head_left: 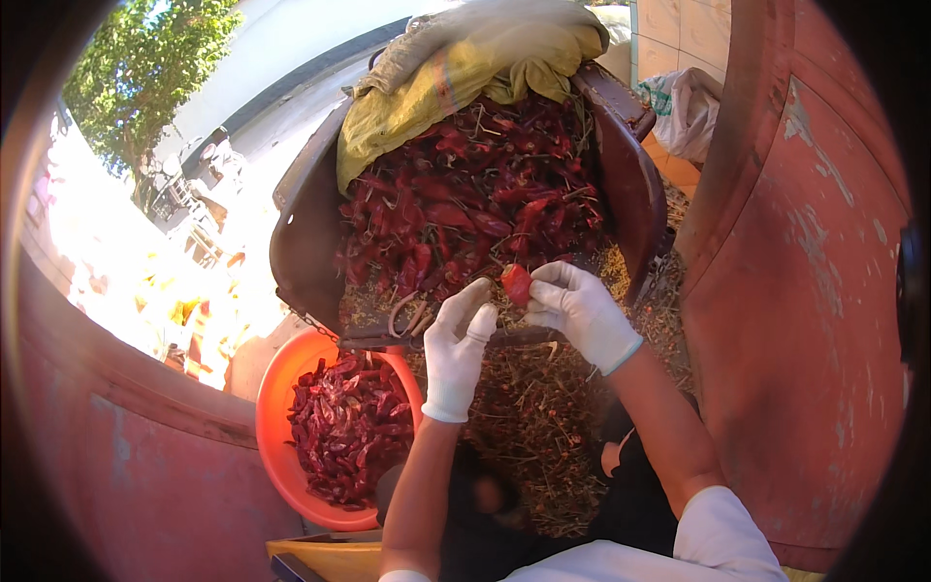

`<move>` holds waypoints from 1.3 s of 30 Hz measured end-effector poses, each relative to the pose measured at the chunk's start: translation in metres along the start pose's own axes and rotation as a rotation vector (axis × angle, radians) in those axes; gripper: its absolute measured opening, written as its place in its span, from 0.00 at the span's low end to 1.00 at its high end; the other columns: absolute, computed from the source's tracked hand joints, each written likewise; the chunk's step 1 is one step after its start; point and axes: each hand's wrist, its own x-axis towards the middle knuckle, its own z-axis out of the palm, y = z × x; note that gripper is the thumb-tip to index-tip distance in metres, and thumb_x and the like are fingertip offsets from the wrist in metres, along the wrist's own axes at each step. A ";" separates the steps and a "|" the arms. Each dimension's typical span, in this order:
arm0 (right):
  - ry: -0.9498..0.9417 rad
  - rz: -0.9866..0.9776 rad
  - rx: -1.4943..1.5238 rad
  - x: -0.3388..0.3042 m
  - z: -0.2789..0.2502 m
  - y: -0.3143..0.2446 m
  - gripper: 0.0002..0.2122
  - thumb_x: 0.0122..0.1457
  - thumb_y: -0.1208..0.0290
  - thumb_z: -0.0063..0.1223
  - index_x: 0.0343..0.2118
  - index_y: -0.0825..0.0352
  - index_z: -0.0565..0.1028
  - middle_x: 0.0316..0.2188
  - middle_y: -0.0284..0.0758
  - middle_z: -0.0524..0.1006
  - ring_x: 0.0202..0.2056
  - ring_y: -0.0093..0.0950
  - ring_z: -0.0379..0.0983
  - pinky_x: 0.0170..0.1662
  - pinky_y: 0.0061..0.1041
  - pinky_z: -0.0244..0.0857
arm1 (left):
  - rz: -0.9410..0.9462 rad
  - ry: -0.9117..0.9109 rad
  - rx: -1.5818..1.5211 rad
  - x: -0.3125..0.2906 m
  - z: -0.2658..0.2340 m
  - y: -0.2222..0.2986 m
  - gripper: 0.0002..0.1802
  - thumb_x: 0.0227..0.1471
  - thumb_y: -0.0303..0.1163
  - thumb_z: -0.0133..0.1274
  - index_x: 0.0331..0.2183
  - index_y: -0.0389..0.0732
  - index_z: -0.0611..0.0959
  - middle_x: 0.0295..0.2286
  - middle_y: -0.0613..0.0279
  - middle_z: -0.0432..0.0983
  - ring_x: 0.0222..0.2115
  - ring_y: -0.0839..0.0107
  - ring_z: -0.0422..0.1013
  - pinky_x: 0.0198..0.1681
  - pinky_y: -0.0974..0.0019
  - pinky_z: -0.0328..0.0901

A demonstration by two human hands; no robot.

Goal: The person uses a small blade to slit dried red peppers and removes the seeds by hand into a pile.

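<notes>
In my right hand [580, 308], white-gloved, a single red dried chili pepper [516, 284] is pinched between thumb and fingertips. My left hand [459, 351], also gloved in white, is just left of that pepper. Its fingers are half curled, with a gap between thumb and forefinger and nothing visible in it. The glove's fingertips look stained. Both hands are over the front edge of a brown cart-like bin [630, 184], which holds a heap of dried red chilies [465, 204] with stems. Loose yellow seeds lie around the heap's lower edge.
An orange basin [276, 427] of chilies stands at the lower left. Stems and bits litter the ground [543, 417] below the bin. Yellow sacking [407, 126] covers the heap's back. Worn red metal panels [795, 291] flank both sides, and a white sack [687, 112] is behind right.
</notes>
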 end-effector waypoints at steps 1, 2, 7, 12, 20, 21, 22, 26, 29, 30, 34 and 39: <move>-0.076 0.079 0.033 -0.001 0.002 0.005 0.07 0.63 0.75 0.56 0.42 0.67 0.73 0.36 0.32 0.75 0.36 0.24 0.76 0.43 0.29 0.77 | -0.022 -0.057 0.001 -0.001 -0.004 0.000 0.24 0.61 0.34 0.55 0.55 0.32 0.76 0.48 0.59 0.77 0.48 0.73 0.72 0.51 0.67 0.69; -0.154 0.156 0.072 -0.003 0.004 0.009 0.08 0.63 0.75 0.56 0.43 0.67 0.72 0.36 0.32 0.75 0.36 0.25 0.76 0.45 0.31 0.77 | -0.051 -0.091 -0.027 -0.002 -0.004 0.003 0.24 0.61 0.35 0.55 0.55 0.32 0.76 0.48 0.58 0.77 0.47 0.72 0.72 0.52 0.66 0.68; -0.378 0.263 0.183 -0.002 -0.002 0.035 0.09 0.63 0.72 0.57 0.43 0.67 0.72 0.36 0.30 0.75 0.37 0.22 0.76 0.47 0.32 0.76 | -0.184 -0.249 -0.254 -0.007 -0.016 0.000 0.33 0.56 0.43 0.61 0.55 0.30 0.75 0.49 0.57 0.76 0.47 0.70 0.72 0.55 0.65 0.65; -0.435 0.305 0.151 0.000 0.003 0.044 0.10 0.63 0.72 0.57 0.45 0.68 0.71 0.36 0.30 0.76 0.37 0.21 0.76 0.47 0.32 0.77 | -0.255 -0.323 -0.468 -0.011 -0.030 -0.013 0.32 0.53 0.42 0.65 0.52 0.29 0.77 0.47 0.59 0.77 0.46 0.72 0.72 0.53 0.67 0.65; -0.148 -0.330 -0.632 -0.012 0.032 0.036 0.14 0.58 0.75 0.61 0.47 0.70 0.77 0.41 0.36 0.79 0.38 0.24 0.78 0.40 0.23 0.74 | 0.163 -0.041 0.411 -0.016 -0.034 -0.026 0.16 0.55 0.32 0.59 0.45 0.36 0.81 0.35 0.56 0.81 0.35 0.65 0.77 0.41 0.65 0.70; -0.172 -0.421 -0.745 -0.015 0.034 0.032 0.14 0.57 0.75 0.62 0.47 0.69 0.77 0.41 0.36 0.79 0.38 0.25 0.79 0.39 0.23 0.73 | 0.234 -0.031 0.578 -0.017 -0.034 -0.027 0.16 0.55 0.32 0.59 0.44 0.37 0.81 0.34 0.55 0.80 0.35 0.61 0.77 0.40 0.63 0.71; -0.196 -0.512 -0.858 -0.018 0.036 0.029 0.14 0.56 0.76 0.62 0.46 0.68 0.78 0.42 0.37 0.79 0.37 0.25 0.79 0.39 0.23 0.73 | 0.305 -0.020 0.745 -0.018 -0.034 -0.028 0.15 0.54 0.33 0.59 0.43 0.38 0.81 0.34 0.54 0.80 0.35 0.57 0.78 0.39 0.61 0.71; -0.113 -0.764 -1.002 -0.013 0.033 0.038 0.09 0.53 0.77 0.64 0.38 0.67 0.82 0.36 0.38 0.82 0.34 0.31 0.80 0.38 0.25 0.74 | 0.259 -0.061 0.804 -0.019 -0.031 -0.024 0.14 0.55 0.38 0.58 0.39 0.39 0.81 0.33 0.52 0.79 0.35 0.51 0.76 0.37 0.56 0.70; -0.112 -0.545 -0.823 -0.014 0.031 0.038 0.07 0.53 0.76 0.64 0.35 0.67 0.83 0.31 0.39 0.82 0.33 0.34 0.80 0.37 0.27 0.74 | 0.170 -0.149 0.686 -0.017 -0.036 -0.024 0.14 0.55 0.39 0.58 0.36 0.38 0.81 0.30 0.51 0.79 0.33 0.50 0.76 0.35 0.56 0.69; -0.120 -0.626 -0.885 -0.013 0.030 0.037 0.07 0.53 0.76 0.64 0.36 0.67 0.83 0.31 0.39 0.82 0.32 0.34 0.80 0.36 0.27 0.74 | 0.155 -0.173 0.673 -0.016 -0.036 -0.024 0.14 0.55 0.39 0.58 0.36 0.38 0.82 0.30 0.51 0.79 0.32 0.50 0.76 0.35 0.56 0.69; -0.116 -0.750 -1.027 -0.012 0.025 0.038 0.06 0.55 0.77 0.63 0.36 0.68 0.82 0.29 0.38 0.82 0.29 0.30 0.80 0.34 0.26 0.73 | 0.152 -0.215 0.611 -0.017 -0.036 -0.030 0.13 0.54 0.38 0.59 0.35 0.37 0.82 0.28 0.51 0.78 0.30 0.50 0.75 0.32 0.57 0.68; -0.042 -0.321 -0.685 -0.020 0.032 0.034 0.05 0.60 0.75 0.59 0.36 0.71 0.82 0.26 0.34 0.81 0.25 0.20 0.77 0.30 0.20 0.72 | 0.114 -0.195 0.338 -0.020 -0.030 -0.040 0.10 0.54 0.30 0.60 0.37 0.35 0.83 0.26 0.53 0.78 0.25 0.64 0.75 0.31 0.65 0.68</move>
